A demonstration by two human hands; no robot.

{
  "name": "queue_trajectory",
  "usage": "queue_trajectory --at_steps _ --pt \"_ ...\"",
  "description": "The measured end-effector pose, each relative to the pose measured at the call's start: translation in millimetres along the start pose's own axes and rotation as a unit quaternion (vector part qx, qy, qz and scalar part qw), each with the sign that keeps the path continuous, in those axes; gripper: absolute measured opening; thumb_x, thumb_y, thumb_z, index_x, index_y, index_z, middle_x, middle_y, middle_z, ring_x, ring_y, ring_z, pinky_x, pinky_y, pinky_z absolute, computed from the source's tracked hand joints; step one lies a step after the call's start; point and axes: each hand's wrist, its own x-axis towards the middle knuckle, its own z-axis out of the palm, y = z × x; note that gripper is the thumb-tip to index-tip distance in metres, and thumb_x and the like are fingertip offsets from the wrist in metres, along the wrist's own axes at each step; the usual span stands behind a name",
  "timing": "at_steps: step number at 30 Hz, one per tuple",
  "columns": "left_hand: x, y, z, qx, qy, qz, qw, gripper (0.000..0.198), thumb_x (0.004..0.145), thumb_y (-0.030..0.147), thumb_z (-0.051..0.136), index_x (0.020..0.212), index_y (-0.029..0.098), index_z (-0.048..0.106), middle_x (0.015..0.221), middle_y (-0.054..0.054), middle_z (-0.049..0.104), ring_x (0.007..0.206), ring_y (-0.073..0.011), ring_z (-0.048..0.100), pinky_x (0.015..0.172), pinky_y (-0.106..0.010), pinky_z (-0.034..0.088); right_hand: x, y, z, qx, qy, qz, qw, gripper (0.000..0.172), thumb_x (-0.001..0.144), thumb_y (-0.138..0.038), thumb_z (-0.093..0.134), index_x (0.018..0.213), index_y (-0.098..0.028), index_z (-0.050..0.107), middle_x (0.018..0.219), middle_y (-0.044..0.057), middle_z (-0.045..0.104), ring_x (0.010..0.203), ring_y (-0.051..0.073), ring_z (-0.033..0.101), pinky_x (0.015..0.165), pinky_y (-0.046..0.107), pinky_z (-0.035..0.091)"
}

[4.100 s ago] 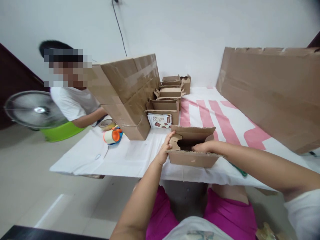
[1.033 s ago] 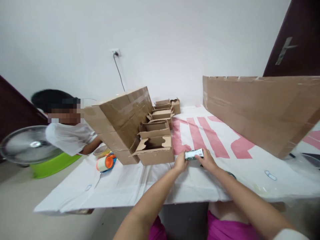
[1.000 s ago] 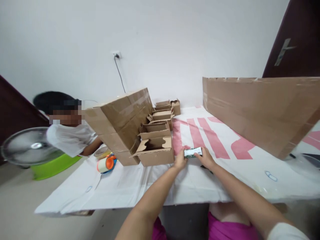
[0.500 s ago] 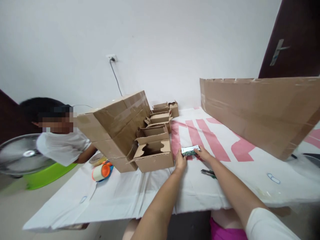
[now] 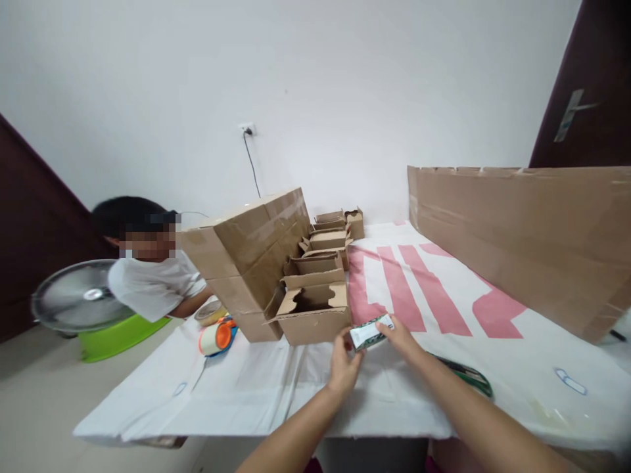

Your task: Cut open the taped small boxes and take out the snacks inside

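Tablecloth (image 5: 241, 401) below, both hands' fingers (image 5: 341, 340) (image 5: 387, 332) clasp a packet (image 5: 367, 334).

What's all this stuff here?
Small rectangular packet: one, white and green, front centre
Open cardboard boxes: several, brown, centre row
Taped cardboard cartons: several, brown, stacked alongside
Large cardboard piece: one, brown, right side
Tape dispenser: one, orange and blue, left
Tape roll: one, yellowish, behind dispenser
Flat tool: one, green, front right
Printed sheet: one, white and pink, under boxes
Round fan: one, grey, left
Curved object: one, lime, beside fan
Person: one, white shirt, left
Socket: one, white, above cartons
Door: one, dark brown, right edge
Left hand, right hand: two, bare, holding packet
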Motion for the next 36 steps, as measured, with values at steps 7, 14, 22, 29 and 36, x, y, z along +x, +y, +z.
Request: queue_trajectory --at_steps 7,14,22,29,36 --pt "-0.5 -20.4 -88.8 -0.004 0.066 0.008 0.998 0.055 0.069 0.023 0.059 0.122 0.020 0.048 0.122 -0.012 0.060 0.114 -0.0300 0.057 0.093 -0.046 0.046 -40.9 1.9 81.8 0.057 -0.041 -0.055 0.996 0.063 0.065 -0.031 0.068 0.125 -0.023 0.048 0.116 0.008 0.064 0.099 0.025 0.064 0.088 0.038 0.052" --pt "20.2 -47.2 -123.9 -0.059 0.081 -0.037 0.994 0.059 0.062 0.024 0.063 0.121 0.021 0.052 0.120 -0.011 0.064 0.112 -0.0296 0.060 0.085 -0.039 0.051 -29.6 15.1 129.8 0.077 -0.031 -0.089 0.993 0.088 0.064 -0.020 0.068 0.144 -0.024 0.032 0.115 0.008 0.063 0.096 0.024 0.064 0.086 0.040 0.053" --pt "11.2 -79.7 -113.9 -0.030 0.111 -0.061 0.991 0.064 0.056 0.014 0.065 0.119 0.018 0.054 0.117 -0.011 0.063 0.109 -0.0270 0.061 0.093 -0.040 0.049 -32.1 47.0 137.4 0.062 0.006 -0.111 0.992 0.081 0.067 -0.015 0.061 0.143 -0.019 0.034 0.113 0.010 0.054 0.067 0.013 0.059 0.070 0.033 0.056" --pt "8.3 -82.2 -112.6 0.004 0.104 -0.058 0.993 0.065 0.059 0.011 0.065 0.122 0.019 0.052 0.116 -0.009 0.063 0.108 -0.0255 0.061 0.094 -0.040 0.048 -29.4 51.0 136.1 0.049 -0.006 -0.105 0.993 0.077 0.068 -0.014 0.059 0.141 -0.018 0.036 0.113 0.011 0.054 0.066 0.012 0.057 0.071 0.035 0.056" --pt "8.6 -81.6 -112.1 0.012 0.101 -0.057 0.993 0.066 0.059 0.011 0.065 0.123 0.019 0.052 0.113 -0.008 0.064 0.105 -0.0240 0.062 0.092 -0.038 0.049 -27.7 53.8 134.3 0.047 -0.019 -0.106 0.993 0.077 0.068 -0.018 0.061 0.141 -0.019 0.036 0.118 0.013 0.052 0.078 0.017 0.060 0.071 0.034 0.055"
